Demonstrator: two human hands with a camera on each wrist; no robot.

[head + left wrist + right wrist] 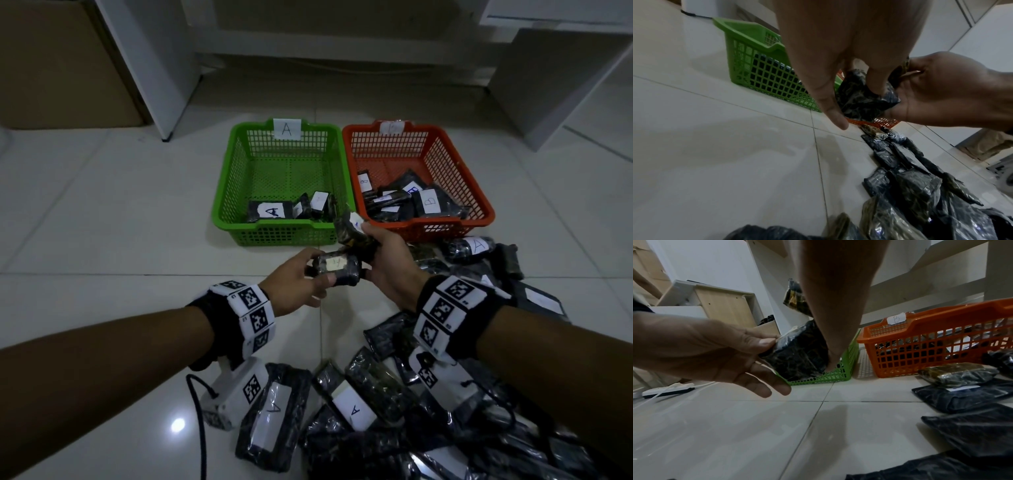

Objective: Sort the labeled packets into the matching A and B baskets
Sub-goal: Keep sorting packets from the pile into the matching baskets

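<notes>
Packet pinched between both hands, just short of the baskets.
Left hand pinches its near end, right hand grips it plus a second packet; label blurred, so misreading risks the green basket over the orange basket.

Two bare hands are held close together, out in front of the body.

Both arms are stretched forward, and a black band with white square tags is worn on each wrist. The left hand is turned thumb up; something small is pinched between its thumb and fingers, while the lower fingers are left loose. The right hand is curled tight, just beside the left hand, with fingertips nearly touching.
</notes>
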